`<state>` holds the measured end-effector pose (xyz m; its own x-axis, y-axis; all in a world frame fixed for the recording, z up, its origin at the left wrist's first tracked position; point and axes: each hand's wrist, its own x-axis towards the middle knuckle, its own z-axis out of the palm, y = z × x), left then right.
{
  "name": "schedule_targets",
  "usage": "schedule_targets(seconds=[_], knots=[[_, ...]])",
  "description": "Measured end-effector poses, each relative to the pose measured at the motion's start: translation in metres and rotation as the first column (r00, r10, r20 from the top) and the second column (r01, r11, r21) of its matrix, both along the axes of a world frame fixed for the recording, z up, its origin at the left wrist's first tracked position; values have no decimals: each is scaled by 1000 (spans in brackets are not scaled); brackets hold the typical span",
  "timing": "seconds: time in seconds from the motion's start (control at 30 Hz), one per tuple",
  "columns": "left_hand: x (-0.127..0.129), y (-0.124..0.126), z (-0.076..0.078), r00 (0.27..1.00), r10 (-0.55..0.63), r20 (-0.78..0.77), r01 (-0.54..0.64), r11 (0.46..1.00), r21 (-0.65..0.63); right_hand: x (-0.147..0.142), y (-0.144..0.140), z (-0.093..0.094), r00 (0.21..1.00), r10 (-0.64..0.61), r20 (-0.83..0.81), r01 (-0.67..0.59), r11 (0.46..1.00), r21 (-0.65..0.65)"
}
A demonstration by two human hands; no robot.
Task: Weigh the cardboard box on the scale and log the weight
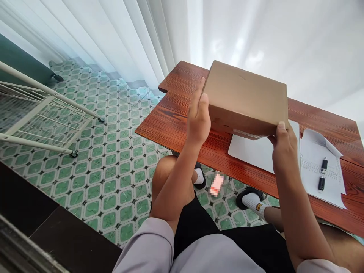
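Note:
A closed brown cardboard box [247,93] is held up, slightly tilted, above a reddish wooden table. My left hand [199,117] presses against its left side, fingers stretched up along the edge and thumb near the front corner. At the box's front right corner, my right hand [284,146] grips it with the thumb on the front edge and the other fingers partly hidden. Part of a pale label shows on the underside edge. Below the box, a closed silver laptop [251,151] lies on the table, partly covered from view.
Right of the laptop, a black pen [322,174] lies on handwritten papers [309,151] with a curled top sheet. The wooden table [162,117] has a stepped left edge. A white wheeled rack [54,113] stands on the green tiled floor [113,178]. White curtains hang behind.

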<state>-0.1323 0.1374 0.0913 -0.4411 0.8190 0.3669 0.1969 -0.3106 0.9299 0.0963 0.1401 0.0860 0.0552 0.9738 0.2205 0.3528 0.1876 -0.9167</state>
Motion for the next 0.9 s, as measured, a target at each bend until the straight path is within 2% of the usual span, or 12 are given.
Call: schedule_targets(seconds=[0.13, 0.33, 0.57, 0.9], knots=[[-20, 0, -2, 996, 85, 23, -85, 996, 4, -22, 8, -5, 997, 71, 12, -71, 997, -7], [-46, 7, -20, 983, 183, 24, -184, 983, 17, -50, 15, -14, 987, 157, -39, -158, 987, -34], [-57, 8, -27, 962, 273, 3, -273, 962, -15, -63, 15, -23, 982, 180, -56, -183, 981, -70], [-61, 9, -36, 967, 248, 51, -244, 967, -67, -67, 14, -28, 979, 197, -49, -201, 974, -100]])
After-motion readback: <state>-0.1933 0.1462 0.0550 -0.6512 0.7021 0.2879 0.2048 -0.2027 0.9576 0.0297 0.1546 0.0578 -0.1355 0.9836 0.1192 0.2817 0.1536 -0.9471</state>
